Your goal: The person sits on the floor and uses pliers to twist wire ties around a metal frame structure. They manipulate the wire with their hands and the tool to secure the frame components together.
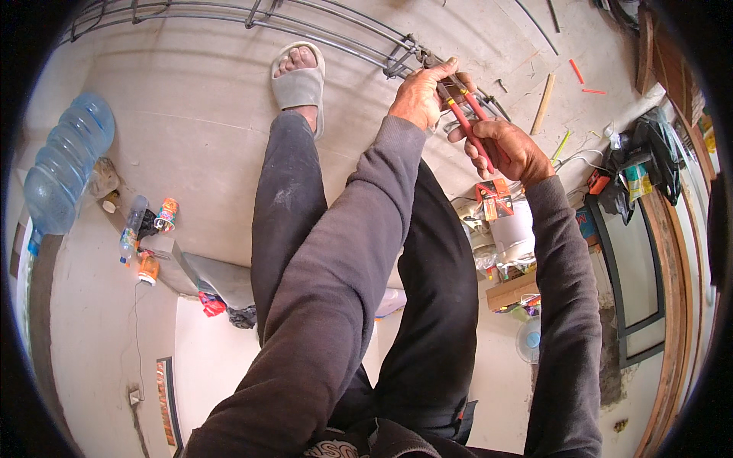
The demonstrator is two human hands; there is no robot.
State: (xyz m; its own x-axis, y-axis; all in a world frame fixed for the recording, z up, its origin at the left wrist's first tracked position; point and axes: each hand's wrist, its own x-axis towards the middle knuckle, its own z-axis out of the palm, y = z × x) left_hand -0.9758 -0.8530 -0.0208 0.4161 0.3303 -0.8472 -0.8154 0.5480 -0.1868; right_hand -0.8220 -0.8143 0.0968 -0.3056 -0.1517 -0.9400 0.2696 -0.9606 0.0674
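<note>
At the upper middle, my right hand (510, 149) is closed round the red handles of a pair of pliers (463, 120) with yellow bands. Their jaws point up and left towards the end of a cage of steel bars (336, 37), which curves across the top. My left hand (418, 95) is closed beside the jaws, its thumb stretched over them near the cage end. What its fingers grip is hidden behind the hand and the tool. Whether the jaws bite on a wire or bar cannot be made out.
My sandalled foot (299, 80) rests on the pale floor below the cage. On the right are a wooden strip (544, 103), red sticks (576, 71), a red and black box (495, 200) and black bags (658, 153). A large blue water bottle (65, 164) lies at left.
</note>
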